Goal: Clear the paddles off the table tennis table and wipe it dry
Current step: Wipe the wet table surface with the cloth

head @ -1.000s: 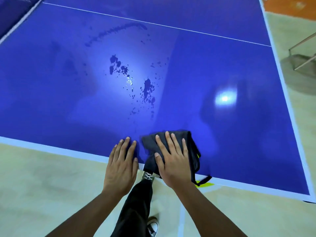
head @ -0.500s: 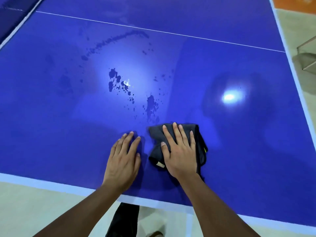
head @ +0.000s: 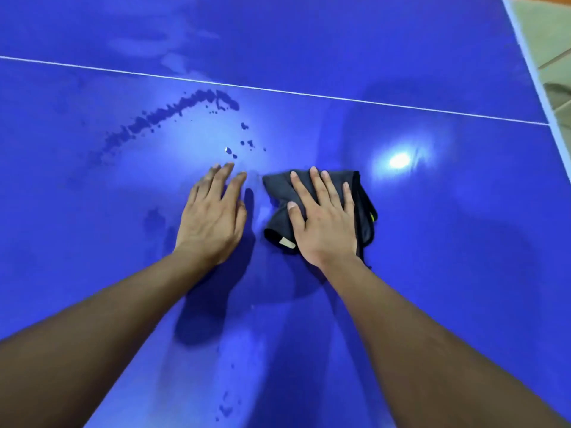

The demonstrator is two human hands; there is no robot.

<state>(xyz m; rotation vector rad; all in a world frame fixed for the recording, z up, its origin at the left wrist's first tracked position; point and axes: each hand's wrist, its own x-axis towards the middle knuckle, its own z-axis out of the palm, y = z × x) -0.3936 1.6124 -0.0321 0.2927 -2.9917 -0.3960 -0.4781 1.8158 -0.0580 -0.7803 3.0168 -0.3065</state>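
The blue table tennis table (head: pixel 448 242) fills the view, with a white centre line (head: pixel 340 98) across it. My right hand (head: pixel 324 220) lies flat with straight fingers on a crumpled dark grey cloth (head: pixel 278 193), pressing it onto the table. Just left of it, my left hand (head: pixel 213 217) rests flat on the bare surface. An arc of water drops (head: pixel 167 117) and a few scattered drops (head: pixel 244 143) lie just beyond my fingertips. More small drops (head: pixel 227 406) sit near me between my forearms. No paddles are in view.
The table's white right edge (head: pixel 531 66) runs down the upper right corner, with pale floor (head: pixel 553 32) beyond it. A bright light reflection (head: pixel 400 160) shines on the table right of the cloth.
Both hands and the cloth have slid forward from the near edge over the table. The puddle patches that lay ahead of the cloth are gone; the near edge has left the view.
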